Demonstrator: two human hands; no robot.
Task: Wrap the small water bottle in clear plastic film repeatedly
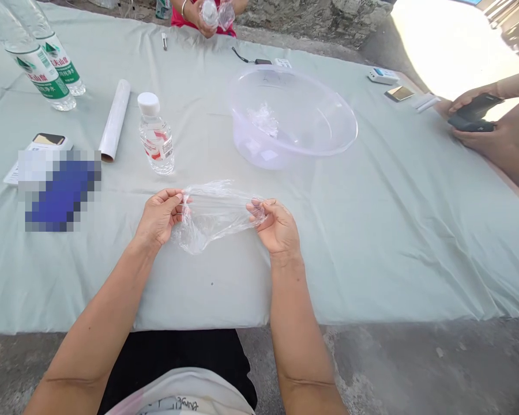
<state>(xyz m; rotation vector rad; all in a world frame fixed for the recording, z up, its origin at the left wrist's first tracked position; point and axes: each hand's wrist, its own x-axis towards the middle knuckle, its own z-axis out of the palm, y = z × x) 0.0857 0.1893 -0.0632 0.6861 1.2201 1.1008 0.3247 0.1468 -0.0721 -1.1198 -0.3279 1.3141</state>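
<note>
Between my two hands a crumpled sheet of clear plastic wrap [216, 216] is stretched just above the cloth. My left hand [162, 216] pinches its bunched left end between thumb and fingers. At the other end, my right hand [277, 225] grips the film, with some fingertips showing through it. A small clear bottle [158, 144] with a white cap and red-and-white label stands upright beyond my left hand. Past my right hand sits a translucent purple basin [294, 115] with crumpled clear plastic [263, 119] inside.
A roll of film [116, 121] lies at left, near two large water bottles [47, 78] and a blurred blue object [64, 193]. Across the table [372, 248] a person's hands [205, 20] hold a bottle. At right, another person's hands [476, 127] hold a dark object.
</note>
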